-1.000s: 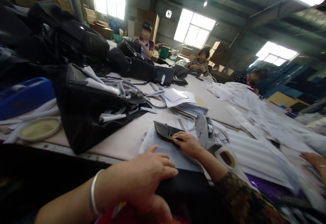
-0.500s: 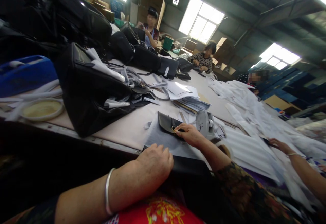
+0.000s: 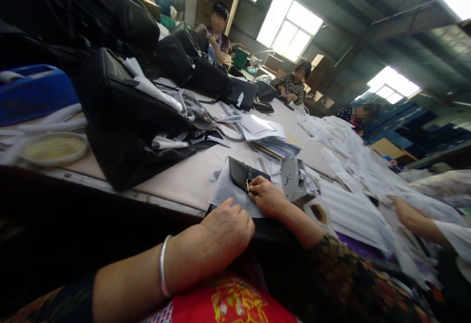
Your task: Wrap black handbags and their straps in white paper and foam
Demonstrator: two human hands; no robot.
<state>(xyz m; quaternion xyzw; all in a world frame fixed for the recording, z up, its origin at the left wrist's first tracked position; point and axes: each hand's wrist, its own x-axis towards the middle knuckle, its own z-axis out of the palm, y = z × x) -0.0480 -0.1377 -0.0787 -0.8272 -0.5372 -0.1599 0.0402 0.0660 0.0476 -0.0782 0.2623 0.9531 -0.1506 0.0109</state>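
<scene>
A black leather piece like a bag flap [image 3: 238,172], with rounded corners and a small gold-coloured buckle [image 3: 248,185], lies on white tissue paper [image 3: 224,190] by the table edge. My right hand [image 3: 268,196] pinches its buckled strap, the fingertips right beside the buckle. Nearer my body, my left hand [image 3: 228,230] is closed, back upward, over black material [image 3: 272,230] at the table edge. Its fingertips are hidden, so its hold cannot be made out. Whether the black material joins the flap piece cannot be seen.
A grey tape dispenser [image 3: 292,178] and a tape roll [image 3: 317,211] stand right of my right hand. A large black bag [image 3: 125,122], a round yellowish dish [image 3: 54,147] and a blue container [image 3: 35,95] are at left. Paper sheets [image 3: 270,136] lie beyond. Another person's arm [image 3: 415,220] reaches in at right.
My right hand has shifted slightly toward me and its fingers now bend round by the buckle, showing more of it. My left hand remains closed. The other person's arm at right has moved.
</scene>
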